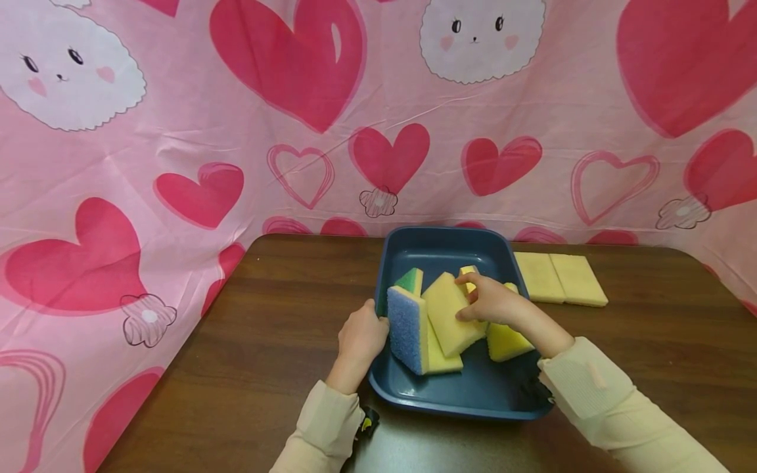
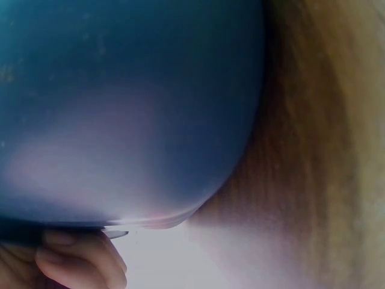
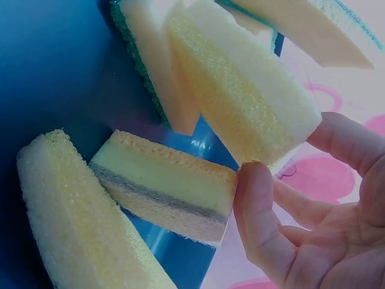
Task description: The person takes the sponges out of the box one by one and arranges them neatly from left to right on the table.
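My left hand grips the left rim of a dark blue plastic bin. In the left wrist view, curled fingers show at the rim beside the bin's outer wall. Over the bin, my right hand pinches a yellow sponge between thumb and fingertips, and the sponge is tilted. Left of it stands a sponge with a blue scouring face. A green-faced sponge is behind that one. Another yellow sponge leans at the bin's right side. A layered sponge is near my right fingertips.
Two pale yellow sponges lie side by side on the wooden table, right of the bin. A small black item is by my left sleeve. A pink heart-printed cloth hangs behind the table.
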{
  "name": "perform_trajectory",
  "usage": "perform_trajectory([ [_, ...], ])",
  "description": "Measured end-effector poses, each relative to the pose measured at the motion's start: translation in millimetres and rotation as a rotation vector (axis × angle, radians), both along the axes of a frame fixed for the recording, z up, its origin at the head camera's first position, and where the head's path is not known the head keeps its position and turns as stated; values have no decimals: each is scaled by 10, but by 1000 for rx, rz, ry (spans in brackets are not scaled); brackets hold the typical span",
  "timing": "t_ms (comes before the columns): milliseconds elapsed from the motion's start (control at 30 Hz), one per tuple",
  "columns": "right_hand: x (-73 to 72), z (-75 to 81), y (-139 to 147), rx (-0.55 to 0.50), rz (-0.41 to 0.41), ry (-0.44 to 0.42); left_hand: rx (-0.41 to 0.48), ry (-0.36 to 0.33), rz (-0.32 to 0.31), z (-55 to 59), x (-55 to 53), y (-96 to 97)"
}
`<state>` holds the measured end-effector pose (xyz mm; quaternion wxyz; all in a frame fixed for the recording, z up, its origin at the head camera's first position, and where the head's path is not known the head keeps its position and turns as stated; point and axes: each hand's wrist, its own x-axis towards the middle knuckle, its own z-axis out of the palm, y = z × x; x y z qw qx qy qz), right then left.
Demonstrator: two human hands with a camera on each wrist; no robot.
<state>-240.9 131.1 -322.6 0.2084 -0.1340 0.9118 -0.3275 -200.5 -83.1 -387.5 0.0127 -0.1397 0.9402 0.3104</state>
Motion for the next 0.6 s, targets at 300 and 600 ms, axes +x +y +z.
perform_trajectory([
  [300,-1,7,-5,23,-2,9,-2,-6,-7,-9,-7,-3],
  [600,7,15,-16,14,-9,9,-11,-6,-1,-23,-10,-3],
])
